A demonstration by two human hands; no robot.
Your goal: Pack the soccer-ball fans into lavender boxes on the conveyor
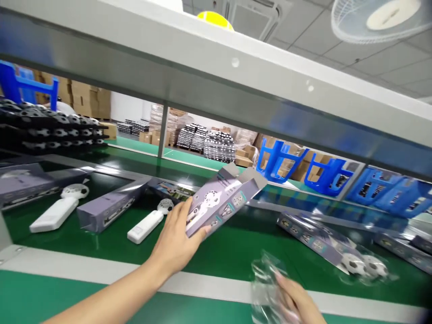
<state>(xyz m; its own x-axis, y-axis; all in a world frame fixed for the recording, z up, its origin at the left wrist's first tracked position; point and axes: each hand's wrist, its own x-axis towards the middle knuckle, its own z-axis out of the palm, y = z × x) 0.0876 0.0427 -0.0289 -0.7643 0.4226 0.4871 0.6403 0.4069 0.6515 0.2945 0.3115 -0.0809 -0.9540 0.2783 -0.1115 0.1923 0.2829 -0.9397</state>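
Left hand lifts a printed carton over the green belt; right hand holds clear plastic.

The left hand (pixel 175 240) is closed around the near end of the grey carton (pixel 221 201), which tilts up toward the far right with its end flaps open and football pictures on its face. Near right, the blurred right hand (pixel 297 299) grips a crumpled clear plastic bag (pixel 266 283). A white handheld fan (pixel 148 222) lies just left of the left hand.
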